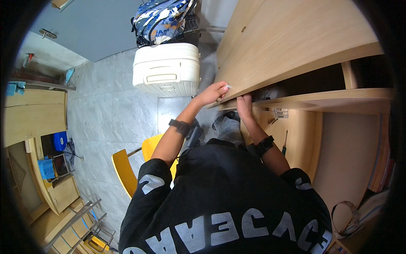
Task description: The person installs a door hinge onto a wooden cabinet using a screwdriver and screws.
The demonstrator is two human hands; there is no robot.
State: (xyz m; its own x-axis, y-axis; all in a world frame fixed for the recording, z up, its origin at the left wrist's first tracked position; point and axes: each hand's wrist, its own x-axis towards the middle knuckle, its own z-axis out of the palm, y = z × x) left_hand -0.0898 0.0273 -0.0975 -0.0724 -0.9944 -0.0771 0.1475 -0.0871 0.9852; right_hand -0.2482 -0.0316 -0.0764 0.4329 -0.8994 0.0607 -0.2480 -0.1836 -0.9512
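Note:
My left hand is closed in a pinch at the near edge of a light wood cabinet door. A small whitish piece pokes out from its fingertips, too small to name. Just to the right, my right hand reaches up into the dark gap between the door and a wooden shelf, and its fingers are hidden there. Below the shelf, a wooden desktop carries a screwdriver with a dark green handle. Small clear packets and little brass-coloured parts lie close to my right forearm.
A white suitcase stands ahead on the grey tiled floor, with a blue camouflage bag behind it. A yellow chair is by my left elbow. Wooden furniture and a metal ladder line the left side.

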